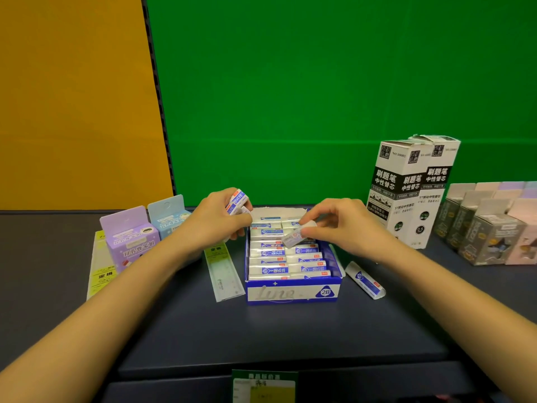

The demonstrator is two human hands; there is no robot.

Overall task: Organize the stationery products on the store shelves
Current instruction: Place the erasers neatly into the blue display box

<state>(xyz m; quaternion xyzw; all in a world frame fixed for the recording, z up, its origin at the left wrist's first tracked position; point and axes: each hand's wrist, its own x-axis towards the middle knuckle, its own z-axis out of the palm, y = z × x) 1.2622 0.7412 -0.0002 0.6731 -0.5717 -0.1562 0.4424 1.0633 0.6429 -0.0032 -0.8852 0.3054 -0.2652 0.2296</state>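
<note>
The eraser box [292, 292] sits open in the middle of the shelf [261, 330], near its front edge. It is mostly filled: wrapped erasers lie flat in two neat rows, with a little room showing at the back. The tilted eraser [293, 238] hangs just above the right-hand row, pinched at its far end between the thumb and fingertips of the right hand [340, 225]. The left hand [218, 219] hovers at the box's back left corner, its fingers curled round two spare erasers [237, 202].

So the filling looks well advanced but not finished. Those three still have to go in, and a loose eraser [366, 282] lies on the shelf just right of the box.

Further out, a ruler [223, 271] in its sleeve lies just left of the box, with a purple carton [130, 239] beyond it. Tall refill cartons [401, 193] stand to the right.
</note>
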